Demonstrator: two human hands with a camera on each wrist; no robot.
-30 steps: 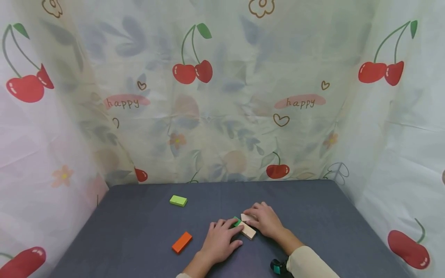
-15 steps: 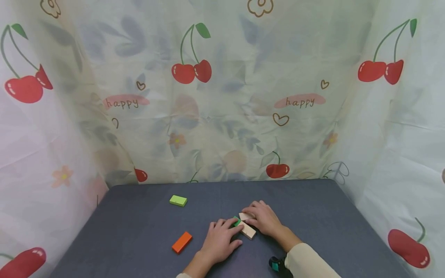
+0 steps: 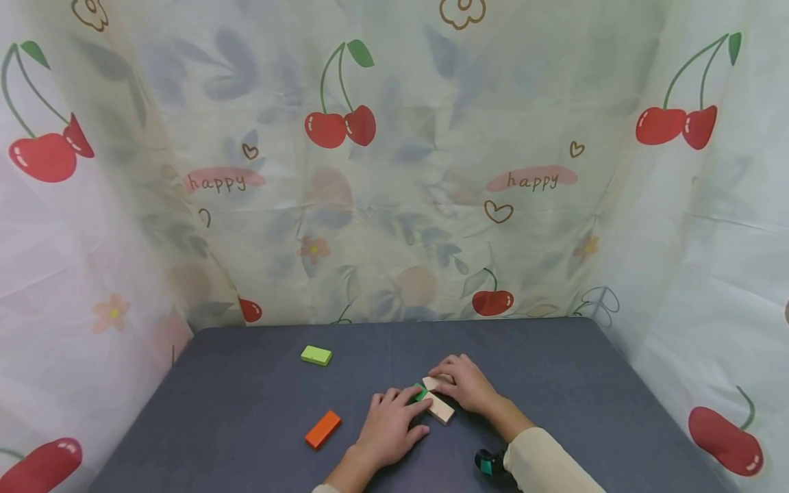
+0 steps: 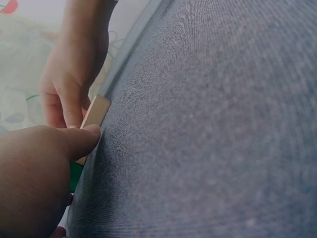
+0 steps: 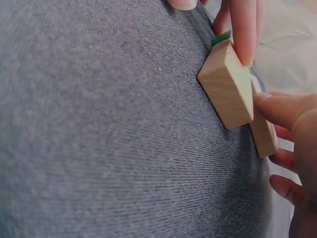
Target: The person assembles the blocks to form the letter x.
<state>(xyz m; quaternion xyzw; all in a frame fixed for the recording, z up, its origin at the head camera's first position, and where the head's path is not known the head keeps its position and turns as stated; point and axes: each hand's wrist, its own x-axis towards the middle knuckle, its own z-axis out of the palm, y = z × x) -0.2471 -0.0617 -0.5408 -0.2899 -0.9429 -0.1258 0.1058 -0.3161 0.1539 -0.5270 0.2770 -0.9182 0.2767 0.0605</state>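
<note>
In the head view, my left hand [image 3: 387,428] lies over a green block [image 3: 420,393] and a plain wooden block [image 3: 440,409] set end to end. Its index fingertip presses on the plain block, and its thumb stays apart from it. My right hand [image 3: 471,390] pinches a second plain wooden block [image 3: 429,383] between thumb and fingers, just behind the first. In the right wrist view, this held block [image 5: 265,136] sits close beside the nearer block [image 5: 228,91]. Fingers cover much of the green block.
An orange block [image 3: 323,430] lies on the dark cloth-covered table [image 3: 246,397], left of my left hand. Farther back is a lime green block [image 3: 316,355]. A black device with a teal patch [image 3: 487,467] is at my right sleeve. Printed curtains [image 3: 394,239] surround the table.
My right hand has shifted slightly left and away from me, bringing its wooden block nearer the green block. The left hand has stayed almost still.
</note>
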